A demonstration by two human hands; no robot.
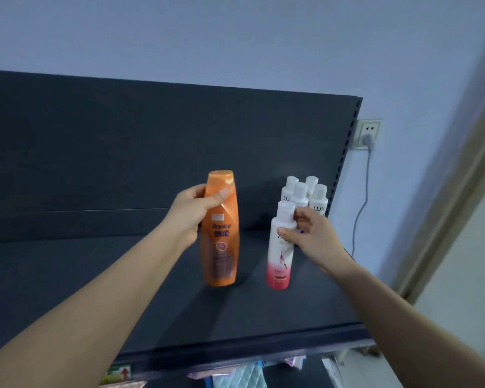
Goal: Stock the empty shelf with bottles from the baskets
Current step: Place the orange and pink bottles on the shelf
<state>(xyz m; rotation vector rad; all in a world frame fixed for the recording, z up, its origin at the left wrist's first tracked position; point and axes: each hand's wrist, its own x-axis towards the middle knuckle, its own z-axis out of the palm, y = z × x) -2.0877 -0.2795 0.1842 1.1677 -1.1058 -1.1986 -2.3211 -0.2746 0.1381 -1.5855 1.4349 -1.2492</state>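
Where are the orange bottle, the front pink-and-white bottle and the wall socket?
orange bottle (221,239), head view, on its front label.
front pink-and-white bottle (280,266), head view, on its lower pink body.
wall socket (369,129), head view, on its white faceplate.

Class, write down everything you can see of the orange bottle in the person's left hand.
The orange bottle looks like glossy plastic, tall, with a flat orange cap and a Rejoice label above a round fruit picture. It is upright. The left hand grips its upper part, thumb across the front. Its base is at the dark shelf; contact cannot be told. The white and pink bottle stands apart on its right.
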